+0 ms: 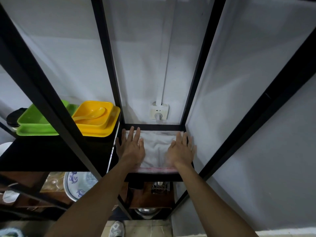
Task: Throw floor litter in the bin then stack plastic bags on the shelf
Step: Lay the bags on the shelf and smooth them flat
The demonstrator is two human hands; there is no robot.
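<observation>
Pressing flat on the plastic bags (158, 147) with both palms, left hand (131, 147) spread on the left part of the pile, right hand (182, 149) spread on the right part, fingers straight and apart, gripping nothing. Lying white and crumpled on the narrow black shelf (153, 127) in the right-hand bay of the rack, filling it nearly wall to wall, a pinkish edge showing along the front lip. Looking like the smoothing step of the stacking, judged from these flat palms alone; no telling about bin or litter, neither being in view.

Risking, from here, a slide: slick plastic pushed forward or dragged back on lifting the palms, spilling over the front lip onto the lower shelves. Risking also trapped air springing the pile back up once pressure is released, undoing the stack. Pushing too far back possibly crowding the wall socket (159, 111) just behind the shelf. Keeping the left elbow clear of the yellow dish (95, 117) and green dish (34, 124) on the neighbouring shelf, both near the edge.
</observation>
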